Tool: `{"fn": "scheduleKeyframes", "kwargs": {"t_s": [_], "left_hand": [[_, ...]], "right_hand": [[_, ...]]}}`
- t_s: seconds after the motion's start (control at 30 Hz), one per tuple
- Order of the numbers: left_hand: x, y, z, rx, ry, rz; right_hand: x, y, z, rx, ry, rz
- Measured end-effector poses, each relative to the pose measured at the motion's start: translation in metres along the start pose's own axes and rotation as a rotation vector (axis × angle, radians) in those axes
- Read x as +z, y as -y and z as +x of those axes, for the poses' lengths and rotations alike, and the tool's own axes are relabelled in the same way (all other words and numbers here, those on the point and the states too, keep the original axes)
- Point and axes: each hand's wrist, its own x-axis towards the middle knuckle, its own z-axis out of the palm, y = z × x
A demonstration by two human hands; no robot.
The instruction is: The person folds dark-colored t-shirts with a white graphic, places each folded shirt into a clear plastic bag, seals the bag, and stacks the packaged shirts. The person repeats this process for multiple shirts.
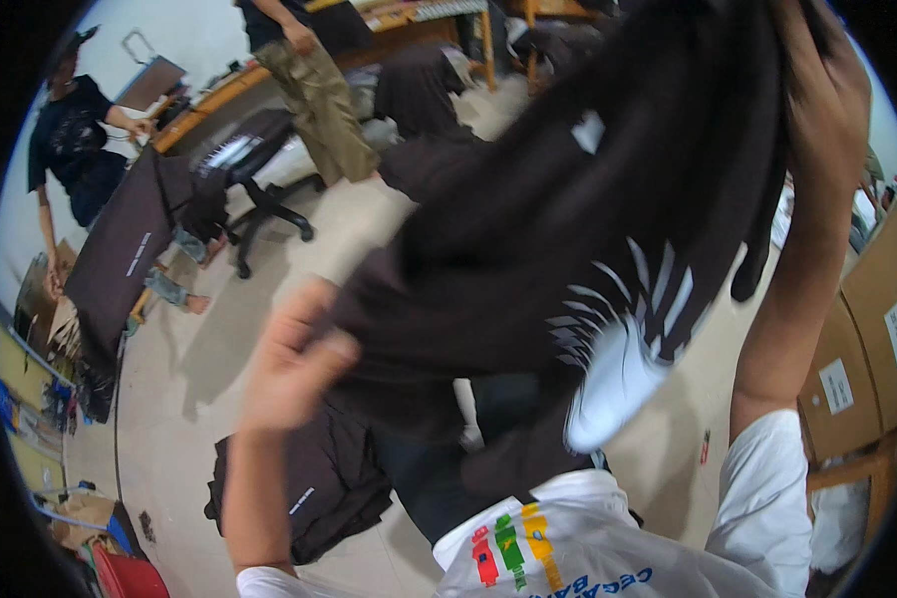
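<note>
A dark brown shirt [488, 289] with a white print hangs spread in the air in front of me. My right hand [827, 100] is raised at the upper right and grips one edge of the shirt, its fingertips partly hidden by cloth and the picture's edge. Lower down, my left hand [304, 354] pinches the shirt's left edge, thumb against the fabric, a little smeared by motion. On the floor below my left forearm lies a pile of dark shirts [319, 483].
Cardboard boxes [852, 369] with white labels stand close on my right. Ahead are a black swivel chair [269, 204] and a long wooden table [209, 100]. One person [314, 90] stands by it; another person [75, 140] holds dark cloth. A red bag [130, 575] sits lower left.
</note>
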Motion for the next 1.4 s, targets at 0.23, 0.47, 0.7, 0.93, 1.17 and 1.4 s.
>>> {"fn": "scheduleKeyframes", "kwargs": {"t_s": [0.23,0.47,0.7,0.93,1.17,1.4], "left_hand": [[-0.056,-0.07,0.006,0.149,-0.317,-0.147],[-0.101,-0.149,0.008,0.293,-0.112,0.166],[-0.116,-0.16,0.015,0.439,-0.265,0.816],[-0.108,-0.156,-0.031,0.365,-0.44,0.886],[-0.081,-0.164,-0.079,0.627,-0.4,0.658],[-0.089,-0.167,-0.058,0.304,-0.29,0.576]], "right_hand": [[0.038,0.046,0.014,0.263,0.24,0.509],[0.059,0.01,0.049,0.045,0.291,0.246],[0.058,0.014,0.047,0.013,0.639,0.396],[0.061,0.021,-0.007,0.05,0.752,0.521],[0.033,0.035,-0.036,0.507,0.189,0.776],[0.013,0.052,-0.001,0.283,-0.169,0.758]]}}
